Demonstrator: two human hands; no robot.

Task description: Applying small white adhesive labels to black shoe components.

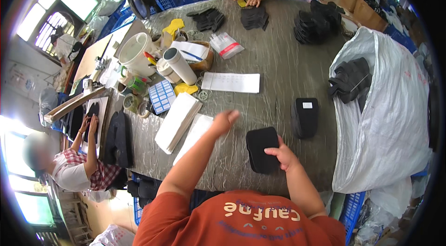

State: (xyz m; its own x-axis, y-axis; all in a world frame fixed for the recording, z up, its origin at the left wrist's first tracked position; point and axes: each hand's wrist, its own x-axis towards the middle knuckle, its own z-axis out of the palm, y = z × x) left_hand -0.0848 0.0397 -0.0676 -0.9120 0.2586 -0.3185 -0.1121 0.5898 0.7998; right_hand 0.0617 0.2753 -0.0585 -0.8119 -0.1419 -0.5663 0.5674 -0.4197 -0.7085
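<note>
My right hand (284, 154) grips a stack of black insoles (262, 149) by its right side, thumb on top, over the near part of the table. To the left of it, my left hand (225, 122) is raised above the table with its fingers curled together. Whatever is in them, if anything, is too small to make out. Another black insole stack (304, 124), with a small white label (307, 105) on top, lies to the right. Near my left forearm are a thick pad of white paper (179, 123) and loose white sheets (195, 135).
A large white woven sack (395, 125) with black pieces (351, 81) stands at the right. A white cup (180, 66), bucket (136, 54) and tape rolls (131, 103) crowd the left. Co-workers handle pieces at the far edge and the left. Black piles (316, 23) lie at the far right.
</note>
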